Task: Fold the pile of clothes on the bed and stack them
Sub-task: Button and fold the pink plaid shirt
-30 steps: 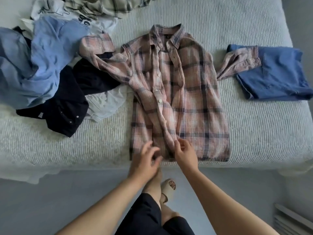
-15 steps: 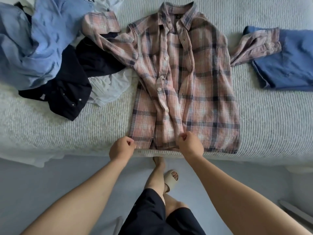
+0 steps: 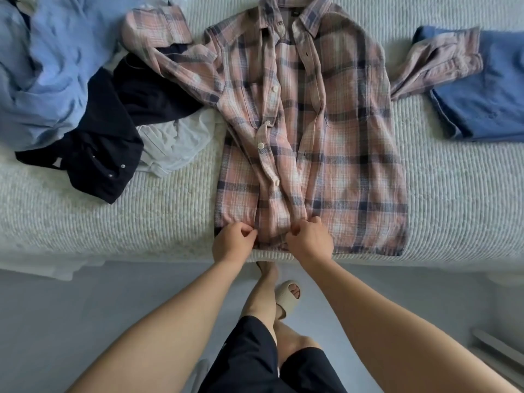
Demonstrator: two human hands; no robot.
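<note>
On the bed [image 3: 453, 194], the pink plaid shirt [image 3: 326, 131] lies front up and spread flat, collar away from the person, hem at the near edge. Both hands pinch that hem: the left hand [image 3: 234, 242] with curled fingers on the left front panel, the right hand [image 3: 309, 239] on the button placket beside it. Half a second ago the left hand gripped the hem's outer corner; it has since moved inward, close to the right. One sleeve lies over the dark garment [image 3: 107, 137] in the unfolded pile, the other over the folded blue garment [image 3: 487, 95].
</note>
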